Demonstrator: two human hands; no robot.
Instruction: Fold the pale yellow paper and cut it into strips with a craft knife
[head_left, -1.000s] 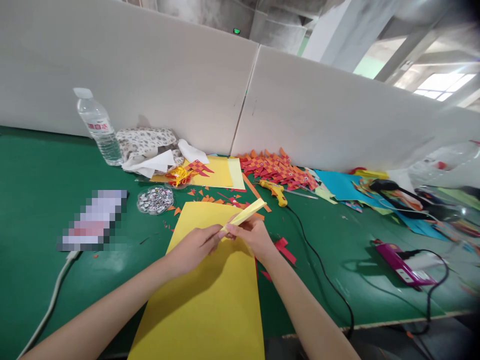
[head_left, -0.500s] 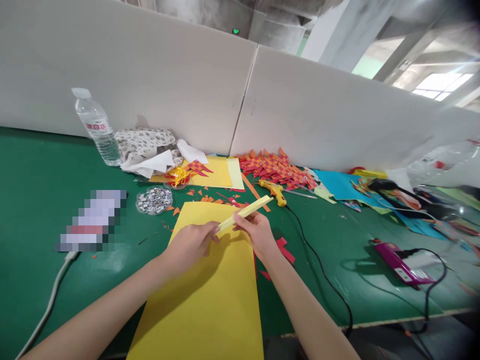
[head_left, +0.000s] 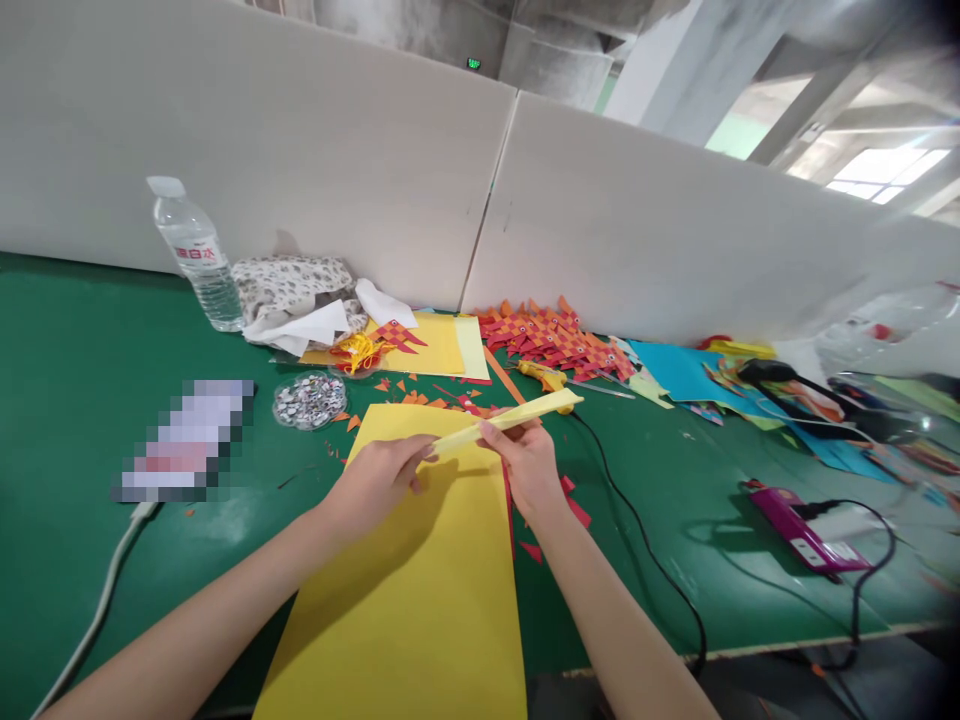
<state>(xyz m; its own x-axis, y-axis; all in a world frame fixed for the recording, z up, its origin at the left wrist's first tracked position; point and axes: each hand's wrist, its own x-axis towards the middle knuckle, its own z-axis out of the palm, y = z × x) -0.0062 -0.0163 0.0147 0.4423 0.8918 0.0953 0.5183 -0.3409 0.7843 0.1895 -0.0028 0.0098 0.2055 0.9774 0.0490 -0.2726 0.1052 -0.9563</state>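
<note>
A narrow pale-yellow folded paper strip (head_left: 517,415) is held slanting up to the right above a large yellow paper sheet (head_left: 420,600). At its lower end, my left hand (head_left: 379,480) pinches the strip between thumb and fingers. My right hand (head_left: 529,465) grips it near the middle, thumb on top, fingers partly hidden beneath. The strip's free end reaches past my right hand, in front of a yellow glue gun (head_left: 544,376). Small orange and red paper scraps (head_left: 420,399) lie beyond the sheet.
Woven red-orange paper fish (head_left: 551,338) are piled by the partition. At left are a water bottle (head_left: 196,255), a blurred-out phone (head_left: 187,440) with a cable, and a dish of googly eyes (head_left: 310,401). A purple power strip (head_left: 806,530) and blue paper (head_left: 675,370) lie right.
The paper strip has shifted right and tilts less steeply, with more of it past my right hand. My right hand has moved slightly right; the left stays near the same spot.
</note>
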